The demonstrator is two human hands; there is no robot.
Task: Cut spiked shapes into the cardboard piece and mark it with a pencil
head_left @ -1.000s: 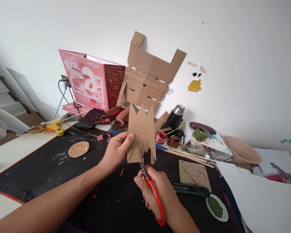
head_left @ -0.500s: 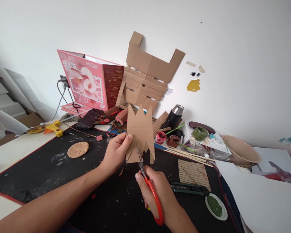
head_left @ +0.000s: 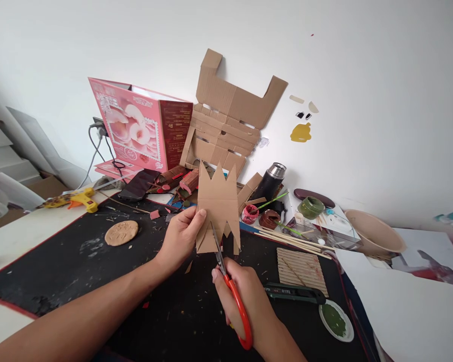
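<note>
A small brown cardboard piece (head_left: 219, 196) with zigzag points along its top and cut notches at its bottom is held upright over the black mat. My left hand (head_left: 181, 231) pinches its left edge, thumb on the near face. My right hand (head_left: 245, 291) is wrapped round the red handles of a pair of scissors (head_left: 238, 306). The scissor blades point up and lie at the lower part of the cardboard, between the bottom notches. Part of the handles is hidden by the right hand's fingers.
A black mat (head_left: 154, 311) bears a round clay disc (head_left: 121, 233), a utility knife (head_left: 295, 293), corrugated card (head_left: 301, 271) and a dish of green paint (head_left: 335, 320). Behind stand a pink box (head_left: 136, 125), paint jars (head_left: 249, 213) and a black flask (head_left: 269, 183). A yellow glue gun (head_left: 83, 199) lies left.
Very little differs. The scissors and my right hand have shifted slightly left at the handles, with the blades still at the cardboard's lower part. My left hand keeps its hold.
</note>
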